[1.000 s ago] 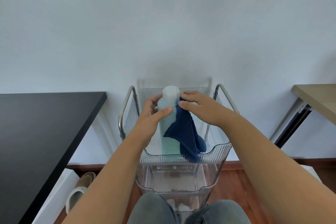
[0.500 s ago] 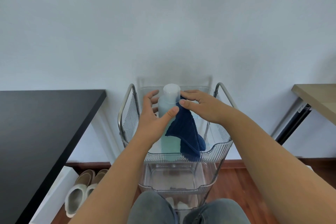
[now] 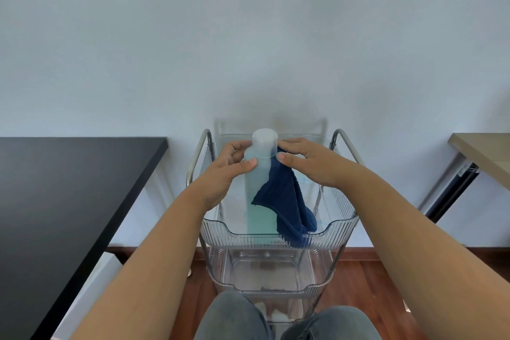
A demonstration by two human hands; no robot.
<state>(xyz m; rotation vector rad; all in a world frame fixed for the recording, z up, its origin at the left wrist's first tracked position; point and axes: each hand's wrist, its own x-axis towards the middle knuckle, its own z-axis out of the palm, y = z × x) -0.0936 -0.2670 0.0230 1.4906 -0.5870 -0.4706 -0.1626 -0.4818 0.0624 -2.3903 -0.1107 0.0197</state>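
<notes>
While your left hand (image 3: 220, 174) curls its fingers round the shoulder of the bottle (image 3: 258, 176), your right hand (image 3: 311, 163) pinches the blue cloth (image 3: 284, 196) against its neck, just under the white cap (image 3: 264, 141). Seen from the head camera, the bottle stands upright in the top tray of the clear cart (image 3: 339, 225). You look to be mid-wipe; next, draw the cloth down the side, holding the bottle steady. No label or writing can be read.
</notes>
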